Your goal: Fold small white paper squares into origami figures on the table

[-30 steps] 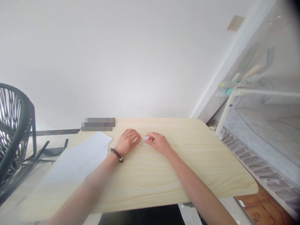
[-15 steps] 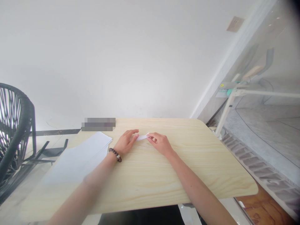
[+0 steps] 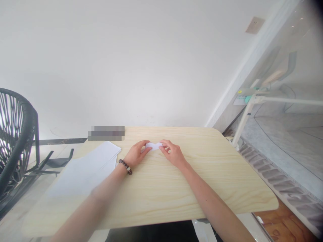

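A small folded piece of white paper (image 3: 154,147) is held between my two hands over the middle of the table. My left hand (image 3: 137,153), with a dark beaded bracelet (image 3: 125,167) at the wrist, pinches its left end between thumb and fingers. At the other end, my right hand (image 3: 173,153) grips the paper with thumb and fingertips. The upper edge of the paper shows a dip near its middle. Its fold layers are too small to make out.
Several white sheets (image 3: 85,168) lie on the left of the light wooden table (image 3: 214,181). A blurred-out dark object (image 3: 106,133) sits at the back left corner. A woven dark chair (image 3: 27,121) stands left, a white metal frame (image 3: 243,124) right, and a wall behind.
The paper has tilted up, so more of its face shows between my hands. My left thumb and fingers have closed on its left end; my right hand keeps its end.
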`<state>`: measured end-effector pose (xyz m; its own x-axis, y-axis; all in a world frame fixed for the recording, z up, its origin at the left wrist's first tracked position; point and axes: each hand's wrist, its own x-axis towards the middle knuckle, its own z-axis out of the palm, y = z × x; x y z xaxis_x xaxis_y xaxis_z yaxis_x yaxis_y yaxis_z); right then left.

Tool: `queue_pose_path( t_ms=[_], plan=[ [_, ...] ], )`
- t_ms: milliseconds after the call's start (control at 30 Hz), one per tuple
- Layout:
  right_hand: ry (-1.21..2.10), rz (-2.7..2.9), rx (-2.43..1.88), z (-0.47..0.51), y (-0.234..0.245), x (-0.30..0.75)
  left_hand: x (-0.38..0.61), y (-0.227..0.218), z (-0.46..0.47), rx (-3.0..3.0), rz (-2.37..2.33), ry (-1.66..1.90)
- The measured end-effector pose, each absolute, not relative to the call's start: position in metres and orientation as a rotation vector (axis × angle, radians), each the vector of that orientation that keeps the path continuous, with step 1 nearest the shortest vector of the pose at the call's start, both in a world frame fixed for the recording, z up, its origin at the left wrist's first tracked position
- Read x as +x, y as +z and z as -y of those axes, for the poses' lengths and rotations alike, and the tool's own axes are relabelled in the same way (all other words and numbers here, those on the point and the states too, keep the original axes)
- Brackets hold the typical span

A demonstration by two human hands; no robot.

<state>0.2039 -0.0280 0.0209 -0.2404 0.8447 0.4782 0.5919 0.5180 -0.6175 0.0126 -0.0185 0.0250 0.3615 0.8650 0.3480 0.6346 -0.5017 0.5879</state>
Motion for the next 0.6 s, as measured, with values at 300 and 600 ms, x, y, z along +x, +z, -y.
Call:
queue_pose_path(
  t_ms=[300, 600],
  plan=[
    [0.454, 1.966, -1.159, 0.0305, 0.0226, 0.2055, 0.0111, 0.0273, 0.0164, 2.407, -1.224, 1.110],
    [0.526, 1.969, -1.139, 0.0293, 0.0200, 0.2072, 0.0097, 0.0270, 0.0156, 2.503, -1.224, 1.221]
  ],
)
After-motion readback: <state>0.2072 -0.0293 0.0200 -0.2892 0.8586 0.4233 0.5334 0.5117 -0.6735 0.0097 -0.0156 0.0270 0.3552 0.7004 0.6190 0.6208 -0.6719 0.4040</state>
